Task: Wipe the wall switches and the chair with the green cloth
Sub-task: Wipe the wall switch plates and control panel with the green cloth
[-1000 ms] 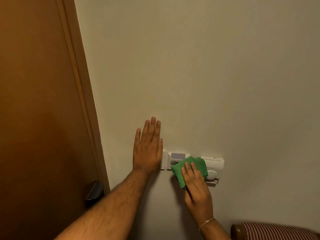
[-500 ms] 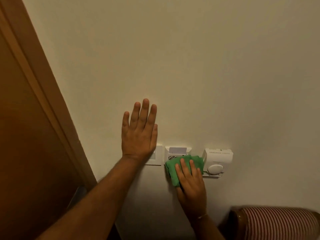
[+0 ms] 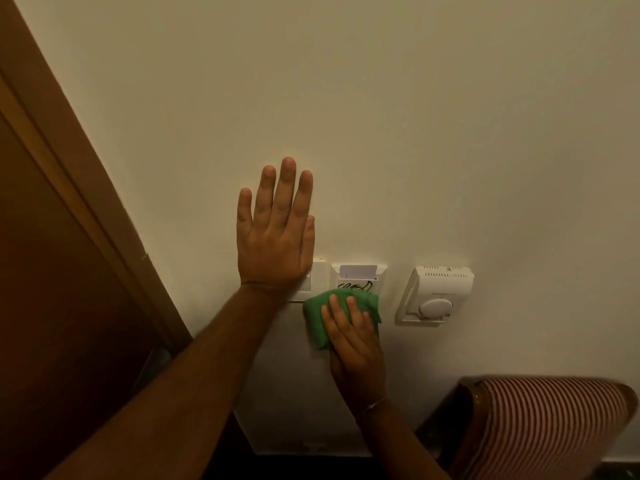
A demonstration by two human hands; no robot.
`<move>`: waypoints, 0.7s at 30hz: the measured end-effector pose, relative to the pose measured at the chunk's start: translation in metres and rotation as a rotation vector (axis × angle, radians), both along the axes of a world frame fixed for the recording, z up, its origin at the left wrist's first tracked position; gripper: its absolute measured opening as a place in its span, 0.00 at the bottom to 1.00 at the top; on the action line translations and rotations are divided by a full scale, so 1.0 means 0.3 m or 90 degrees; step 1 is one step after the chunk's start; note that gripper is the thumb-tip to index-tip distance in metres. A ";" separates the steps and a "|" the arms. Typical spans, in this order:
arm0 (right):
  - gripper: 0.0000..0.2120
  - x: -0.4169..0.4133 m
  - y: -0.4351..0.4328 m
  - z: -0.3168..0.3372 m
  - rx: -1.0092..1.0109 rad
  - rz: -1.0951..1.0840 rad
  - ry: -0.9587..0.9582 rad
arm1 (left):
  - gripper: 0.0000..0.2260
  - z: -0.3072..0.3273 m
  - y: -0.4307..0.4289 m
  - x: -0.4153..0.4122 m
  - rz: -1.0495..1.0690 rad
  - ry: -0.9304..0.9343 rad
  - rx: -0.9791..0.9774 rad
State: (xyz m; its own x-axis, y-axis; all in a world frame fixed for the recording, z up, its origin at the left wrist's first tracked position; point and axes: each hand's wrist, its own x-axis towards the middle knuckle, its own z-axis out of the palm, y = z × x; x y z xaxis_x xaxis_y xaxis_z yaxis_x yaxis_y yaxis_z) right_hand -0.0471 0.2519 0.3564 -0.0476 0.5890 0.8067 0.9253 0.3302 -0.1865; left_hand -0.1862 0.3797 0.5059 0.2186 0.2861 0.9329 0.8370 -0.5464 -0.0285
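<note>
1. Green cloth (image 3: 341, 315): folded into a pad, pressed flat against the wall (image 3: 415, 133), covering the lower part of the middle switch plate (image 3: 358, 277) and the bare wall just below it.
2. Right hand (image 3: 355, 344): laid on the cloth, fingers stretched out and slightly spread, palm pinning the fabric to the wall rather than curled around it; thin bracelet (image 3: 374, 405) at the wrist.
3. Left hand (image 3: 275, 233): open and flat on the wall, fingers together pointing up, heel of the palm overlapping the left switch plate (image 3: 317, 282); holding nothing.
4. Wall switches: left plate mostly hidden under the left palm, only its right strip showing; middle plate just beside it, with a pale card (image 3: 358, 271) standing in a slot at its top and dark scribbled marks above the cloth edge.
5. White thermostat (image 3: 436, 294): to the right of the middle plate, apart from the cloth, with vent slots along the top and a round dial near the bottom.
6. Chair (image 3: 547, 427): at the lower right, dark wooden frame with red-and-white striped upholstery, well apart from both hands.
7. Brown wooden door (image 3: 52, 271) with its frame: along the left edge, slanting across the view.
</note>
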 end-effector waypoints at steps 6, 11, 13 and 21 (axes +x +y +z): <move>0.22 0.068 -0.039 -0.005 0.002 -0.061 0.109 | 0.30 -0.002 0.006 -0.004 0.004 -0.006 0.008; 0.25 -0.034 -0.020 0.002 0.008 -0.039 0.202 | 0.31 -0.011 0.006 -0.001 0.007 -0.011 0.008; 0.25 -0.094 0.001 0.018 -0.015 0.008 0.180 | 0.31 -0.012 0.008 0.000 0.002 -0.017 0.006; 0.21 -0.010 -0.008 0.022 0.005 0.030 0.161 | 0.30 -0.012 0.021 -0.002 0.000 -0.020 0.019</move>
